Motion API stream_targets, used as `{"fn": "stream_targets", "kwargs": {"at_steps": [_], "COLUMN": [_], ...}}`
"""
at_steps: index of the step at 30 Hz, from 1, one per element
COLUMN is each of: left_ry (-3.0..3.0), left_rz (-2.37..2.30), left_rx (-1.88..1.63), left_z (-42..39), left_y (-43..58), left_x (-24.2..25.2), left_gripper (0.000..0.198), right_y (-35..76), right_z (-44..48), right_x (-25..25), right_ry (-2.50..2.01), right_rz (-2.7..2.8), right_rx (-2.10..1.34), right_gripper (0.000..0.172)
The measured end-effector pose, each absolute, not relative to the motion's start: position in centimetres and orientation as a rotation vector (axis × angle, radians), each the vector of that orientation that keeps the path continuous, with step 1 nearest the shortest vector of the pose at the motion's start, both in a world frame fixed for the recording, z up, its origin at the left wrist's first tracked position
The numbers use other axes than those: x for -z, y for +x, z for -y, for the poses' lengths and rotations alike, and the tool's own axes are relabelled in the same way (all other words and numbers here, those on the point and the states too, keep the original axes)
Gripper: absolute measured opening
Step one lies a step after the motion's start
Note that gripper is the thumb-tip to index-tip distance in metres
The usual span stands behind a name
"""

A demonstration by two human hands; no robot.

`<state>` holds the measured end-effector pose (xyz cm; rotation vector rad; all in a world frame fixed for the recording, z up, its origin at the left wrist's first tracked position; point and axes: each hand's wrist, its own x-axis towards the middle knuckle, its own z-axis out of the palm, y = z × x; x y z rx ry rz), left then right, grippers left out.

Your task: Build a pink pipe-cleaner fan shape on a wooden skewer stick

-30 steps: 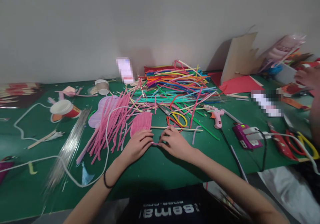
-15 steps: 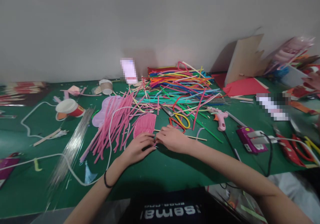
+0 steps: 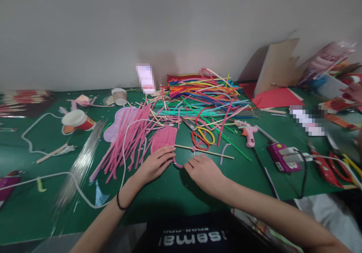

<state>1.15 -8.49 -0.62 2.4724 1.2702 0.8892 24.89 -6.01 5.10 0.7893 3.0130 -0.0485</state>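
One pink panel (image 3: 164,139), one glue gun (image 3: 250,135)

From the middle of the green worktop (image 3: 169,204), a pink pad (image 3: 164,138) lies at eleven o'clock and scissors (image 3: 194,128) at one. A heap of coloured stems (image 3: 202,91) covers twelve; pink stems (image 3: 127,134) sprawl at ten. Clear wires (image 3: 82,164) lie at nine, a tassel (image 3: 100,197) at eight, a glue gun (image 3: 250,134) at two, pliers (image 3: 325,170) at three.

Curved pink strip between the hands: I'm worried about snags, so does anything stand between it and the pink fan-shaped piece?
Partly: the left hand covers part of the near edge of the pink fan-shaped piece, beside the left end of the curved pink strip. Right of that hand, nothing visible stands between them.
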Motion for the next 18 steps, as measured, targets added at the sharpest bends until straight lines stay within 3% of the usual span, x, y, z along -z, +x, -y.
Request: {"fn": "stream_targets", "kwargs": {"at_steps": [5,8,12,18], "left_ry": [2.433,2.459,2.463,2.598], "left_rz": [-1.353,-1.349,-1.361,-1.443], "left_rx": [-0.918,-0.736,-0.447,-0.483], "left_z": [8.5,8.7,9.7,11.1], "left_y": [1.5,1.4,0.4,-0.4], "left_x": [0.4,-0.2,-0.7,0.6], "left_gripper": [0.032,0.042,0.057,0.049], "right_y": [24.6,23.9,23.2,23.3], "right_z": [8.4,9.4,9.9,9.8], "right_x": [-4.4,-3.5,-2.6,-2.2], "right_ry": [1.002,1.134,1.193,1.04], "right_rz": [-2.926,-2.875,-2.929,-3.063], "right_rx": [0.384,0.499,0.509,0.45], "right_gripper": [0.008,0.012,0.019,0.024]}}
